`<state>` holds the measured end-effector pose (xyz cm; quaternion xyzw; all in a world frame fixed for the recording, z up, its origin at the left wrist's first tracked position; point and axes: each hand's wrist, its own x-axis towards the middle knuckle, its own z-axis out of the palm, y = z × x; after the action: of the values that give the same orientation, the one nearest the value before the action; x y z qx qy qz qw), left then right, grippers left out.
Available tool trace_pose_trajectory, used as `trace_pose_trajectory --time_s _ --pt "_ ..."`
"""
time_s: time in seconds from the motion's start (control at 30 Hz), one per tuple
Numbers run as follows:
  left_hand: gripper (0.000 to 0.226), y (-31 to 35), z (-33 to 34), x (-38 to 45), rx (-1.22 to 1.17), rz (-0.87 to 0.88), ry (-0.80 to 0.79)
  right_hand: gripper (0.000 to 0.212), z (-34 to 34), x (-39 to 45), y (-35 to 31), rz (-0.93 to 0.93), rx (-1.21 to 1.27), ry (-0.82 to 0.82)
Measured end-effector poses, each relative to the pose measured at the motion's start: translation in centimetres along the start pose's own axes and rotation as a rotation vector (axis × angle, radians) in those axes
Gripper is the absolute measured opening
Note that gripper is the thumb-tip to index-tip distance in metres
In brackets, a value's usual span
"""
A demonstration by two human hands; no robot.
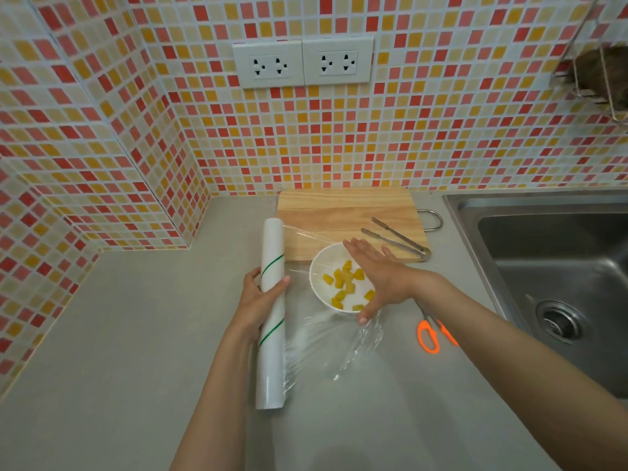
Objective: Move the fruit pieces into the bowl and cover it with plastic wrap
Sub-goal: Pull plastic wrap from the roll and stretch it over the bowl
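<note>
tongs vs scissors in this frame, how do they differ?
The tongs are bare metal; the scissors have orange handles. The tongs lie on the cutting board, the scissors on the counter. The tongs show whole; the right forearm hides part of the scissors. Neither hand touches either tool.

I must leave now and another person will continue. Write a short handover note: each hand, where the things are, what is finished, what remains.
Left hand: grips the plastic wrap roll, which lies on the counter left of the bowl.
Right hand: fingers straight, flat over the right side of the bowl, on the wrap.
Fruit pieces: in the bowl. The cutting board shows no fruit.
Wrap sheet: pulled from the roll across the bowl, still joined to it; the near part lies bunched on the counter.
Tongs on the board, scissors right of the bowl.
Left: cut the sheet and seal it around the rim.
</note>
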<state>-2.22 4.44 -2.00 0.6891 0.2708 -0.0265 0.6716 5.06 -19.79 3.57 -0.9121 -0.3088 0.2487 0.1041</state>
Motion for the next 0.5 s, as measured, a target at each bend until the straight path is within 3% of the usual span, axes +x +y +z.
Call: trace_pose_trajectory --time_s 0.1,0.27,0.43,0.5 --pt "0.088 -0.4 -0.4 0.5 0.096 0.031 0.044 0.143 0.0 0.1 0.1 0.000 0.004 -0.007" --pt "0.052 -0.2 -0.2 0.4 0.065 0.091 -0.002 0.145 0.3 0.3 0.8 -0.015 0.025 -0.005" --pt "0.047 0.1 -0.4 0.6 0.060 0.101 -0.018 0.144 0.7 -0.7 1.4 -0.026 0.146 0.058" --pt "0.047 0.1 -0.4 0.7 0.064 0.104 -0.022 0.141 0.7 -1.9 2.1 0.006 0.241 0.158"
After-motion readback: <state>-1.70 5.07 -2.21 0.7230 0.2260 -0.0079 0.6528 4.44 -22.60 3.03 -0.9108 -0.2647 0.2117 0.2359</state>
